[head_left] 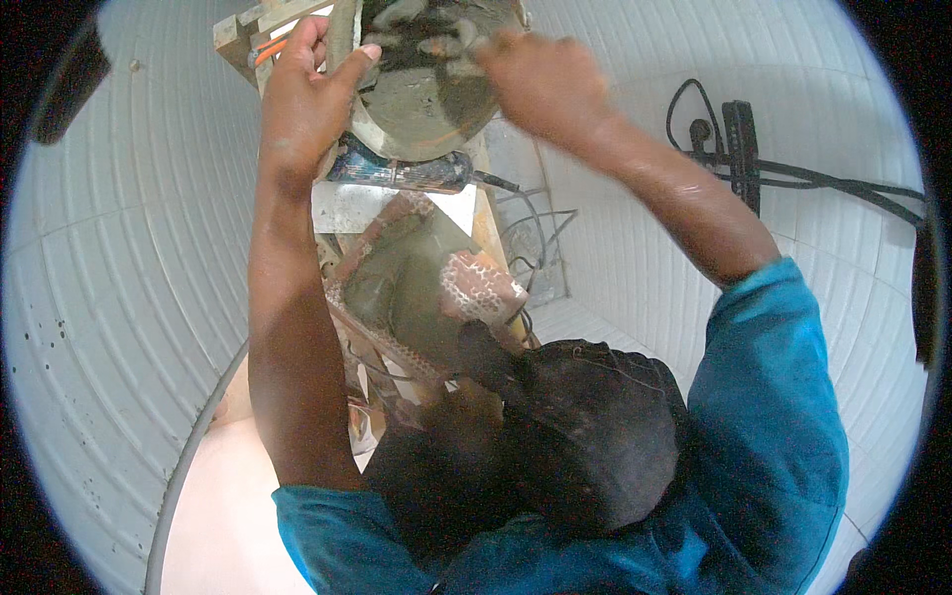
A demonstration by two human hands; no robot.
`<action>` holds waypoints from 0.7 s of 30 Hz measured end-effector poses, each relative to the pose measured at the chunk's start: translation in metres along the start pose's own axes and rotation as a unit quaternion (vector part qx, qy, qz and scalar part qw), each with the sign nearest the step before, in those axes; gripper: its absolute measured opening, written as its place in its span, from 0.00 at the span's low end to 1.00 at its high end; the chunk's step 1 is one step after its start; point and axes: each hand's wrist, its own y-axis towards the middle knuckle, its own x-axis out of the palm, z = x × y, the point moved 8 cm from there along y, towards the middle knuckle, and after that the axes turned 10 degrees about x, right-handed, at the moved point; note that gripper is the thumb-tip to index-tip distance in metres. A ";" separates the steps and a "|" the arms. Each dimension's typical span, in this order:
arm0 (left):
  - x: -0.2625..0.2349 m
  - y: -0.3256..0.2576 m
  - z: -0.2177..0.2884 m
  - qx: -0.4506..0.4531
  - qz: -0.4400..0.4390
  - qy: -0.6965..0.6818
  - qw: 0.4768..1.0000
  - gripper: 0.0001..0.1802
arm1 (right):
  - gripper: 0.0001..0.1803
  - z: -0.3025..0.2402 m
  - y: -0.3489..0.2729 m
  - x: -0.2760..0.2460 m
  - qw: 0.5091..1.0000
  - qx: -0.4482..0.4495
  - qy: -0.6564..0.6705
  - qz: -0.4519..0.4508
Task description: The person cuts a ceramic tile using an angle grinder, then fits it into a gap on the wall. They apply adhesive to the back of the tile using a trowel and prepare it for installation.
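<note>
My left hand (307,99) is at the top of the view, its thumb and fingers closed around a grey-smeared strip (342,35). This strip runs along the left side of a round-bottomed basin (402,147). Wet grey slurry (426,104) coats the basin's inside. My right hand (550,84) is at the basin's right side, fingers curled in and slightly blurred. Whatever its fingers hold is hidden or smeared. A blue tool body (397,167), smeared with grey, lies just below the basin with a cord at its right end.
A wooden frame (234,45) stands at the upper left. Below the tool lie a white sheet (454,206) and a grey-stained cloth with a honeycomb-patterned part (481,288). Black cables (793,177) hang at right before pale ribbed panels (823,99). A dark cloth-covered shape (605,436) fills the lower middle.
</note>
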 end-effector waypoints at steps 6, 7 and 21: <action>-0.007 0.004 0.003 0.011 -0.004 0.049 0.999 0.25 | 0.13 -0.002 -0.011 -0.005 0.996 0.004 -0.088 0.002; -0.006 0.008 0.007 0.042 -0.014 0.077 0.996 0.27 | 0.14 -0.002 -0.012 0.003 0.994 0.006 -0.110 -0.019; -0.011 0.002 0.002 -0.029 0.001 0.094 0.995 0.27 | 0.11 0.028 -0.015 -0.029 0.997 -0.015 -0.068 0.019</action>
